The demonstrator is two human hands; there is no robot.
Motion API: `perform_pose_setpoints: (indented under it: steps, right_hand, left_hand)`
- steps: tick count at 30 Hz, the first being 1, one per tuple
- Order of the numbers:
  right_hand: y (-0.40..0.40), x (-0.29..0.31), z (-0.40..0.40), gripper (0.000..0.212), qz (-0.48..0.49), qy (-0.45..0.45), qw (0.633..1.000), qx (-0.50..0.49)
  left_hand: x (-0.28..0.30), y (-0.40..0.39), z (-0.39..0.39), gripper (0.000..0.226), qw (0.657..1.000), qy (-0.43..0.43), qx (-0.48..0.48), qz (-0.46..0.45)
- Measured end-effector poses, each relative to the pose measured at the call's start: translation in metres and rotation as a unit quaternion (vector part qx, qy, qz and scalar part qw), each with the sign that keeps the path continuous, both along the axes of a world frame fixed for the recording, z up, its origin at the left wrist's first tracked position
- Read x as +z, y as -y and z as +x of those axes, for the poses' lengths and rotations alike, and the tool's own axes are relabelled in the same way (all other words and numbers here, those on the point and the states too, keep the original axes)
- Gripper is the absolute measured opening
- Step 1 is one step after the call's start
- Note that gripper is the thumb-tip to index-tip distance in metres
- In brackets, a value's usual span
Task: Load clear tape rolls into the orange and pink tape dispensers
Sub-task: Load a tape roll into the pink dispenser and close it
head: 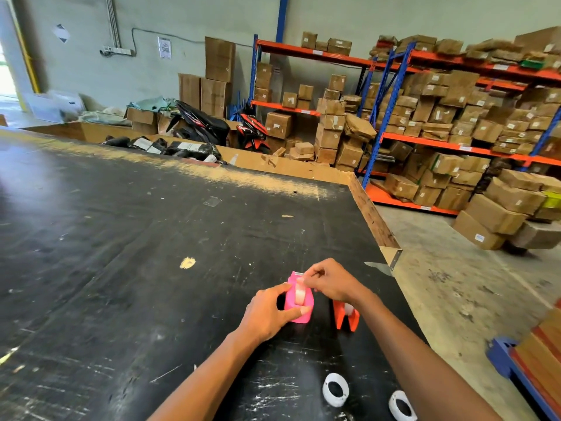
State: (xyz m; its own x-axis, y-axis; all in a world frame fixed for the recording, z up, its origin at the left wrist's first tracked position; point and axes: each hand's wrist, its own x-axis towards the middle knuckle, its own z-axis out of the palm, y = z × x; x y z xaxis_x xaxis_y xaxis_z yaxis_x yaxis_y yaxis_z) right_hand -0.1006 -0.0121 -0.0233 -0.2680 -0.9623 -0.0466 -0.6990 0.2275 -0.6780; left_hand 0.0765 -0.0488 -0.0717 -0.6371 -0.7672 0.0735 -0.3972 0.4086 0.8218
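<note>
The pink tape dispenser (pixel 299 299) stands on the black table (pixel 121 238) with a clear tape roll (pixel 300 294) sitting in its slot. My left hand (pixel 270 314) grips the dispenser's near left side, thumb and fingers around the body. My right hand (pixel 331 282) pinches the tape end near the top of the roll, by the dispenser's far end. The orange tape dispenser (pixel 346 319) stands just to the right, partly hidden under my right wrist, with a clear roll (pixel 349 309) showing in it.
Two white empty tape cores (pixel 335 389) (pixel 401 406) lie near the table's front edge. The table's right edge (pixel 376 223) drops to a concrete floor. Shelving racks (pixel 455 117) stacked with cardboard boxes fill the back right. A blue and orange frame (pixel 522 369) stands at the right.
</note>
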Motion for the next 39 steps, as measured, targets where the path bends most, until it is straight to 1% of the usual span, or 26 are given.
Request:
perform_pose_setpoints:
  steps: [2,4,6,7,9,11,16,18,20,22,24,26,27,30,33,36,39]
  right_hand:
    - [-0.001,0.0,-0.001,0.017,0.021,-0.002,0.999,0.05]
    - [-0.003,0.0,0.0,0.015,0.012,-0.008,0.998,0.063]
    - [-0.004,-0.003,0.0,0.007,-0.022,-0.022,0.998,0.06]
    - [-0.005,-0.005,0.001,0.008,-0.046,-0.026,0.997,0.06]
    - [-0.005,-0.008,0.004,0.004,-0.086,-0.018,0.995,0.057]
    - [-0.001,-0.009,0.003,0.011,-0.104,-0.015,0.993,0.051]
    - [0.021,0.002,-0.009,0.01,-0.086,-0.04,0.993,0.069]
    - [0.03,0.005,-0.013,0.01,-0.082,-0.044,0.993,0.069]
    - [0.04,0.006,-0.02,0.011,-0.08,-0.038,0.994,0.066]
    - [0.045,0.003,-0.026,0.011,-0.067,-0.04,0.994,0.072]
    - [0.048,0.0,-0.03,0.011,-0.049,-0.028,0.996,0.071]
    - [0.052,-0.005,-0.033,0.011,-0.026,-0.007,0.997,0.065]
    - [0.054,-0.006,-0.033,0.011,-0.008,0.007,0.998,0.065]
    - [0.062,-0.008,-0.039,0.012,0.06,0.069,0.994,0.059]
    - [0.069,-0.005,-0.043,0.021,0.122,0.115,0.985,0.038]
    - [0.076,-0.002,-0.045,0.025,0.168,0.128,0.977,0.033]
    - [0.079,-0.003,-0.044,0.026,0.193,0.125,0.973,0.03]
  left_hand:
    - [-0.002,0.002,-0.001,0.063,1.0,0.003,-0.002,0.003]
    - [-0.003,0.004,-0.001,0.063,1.0,0.006,-0.005,-0.002]
    - [-0.005,0.006,-0.002,0.064,1.0,0.005,-0.007,-0.001]
    - [-0.006,0.006,-0.002,0.065,1.0,0.007,-0.006,0.002]
    - [-0.008,0.008,-0.003,0.068,1.0,0.011,-0.002,0.003]
    - [-0.009,0.009,-0.004,0.07,1.0,0.012,0.0,-0.002]
    - [-0.009,0.012,-0.005,0.08,0.999,0.044,0.0,-0.02]
    - [-0.009,0.014,-0.007,0.077,0.998,0.054,-0.001,-0.025]
    - [-0.01,0.017,-0.01,0.073,0.999,0.048,0.015,-0.009]
    - [-0.009,0.018,-0.013,0.066,0.999,0.041,0.034,-0.008]
    - [-0.01,0.017,-0.017,0.054,0.998,0.032,0.055,-0.018]
    - [-0.012,0.018,-0.02,0.042,0.996,0.008,0.084,-0.007]
    - [-0.013,0.018,-0.021,0.041,0.995,-0.005,0.095,0.005]
    - [-0.018,0.019,-0.023,0.05,0.994,-0.041,0.098,0.032]
    - [-0.021,0.019,-0.023,0.052,0.993,-0.053,0.097,0.039]
    - [-0.022,0.019,-0.024,0.055,0.992,-0.063,0.095,0.047]
    - [-0.024,0.017,-0.025,0.055,0.991,-0.075,0.099,0.053]
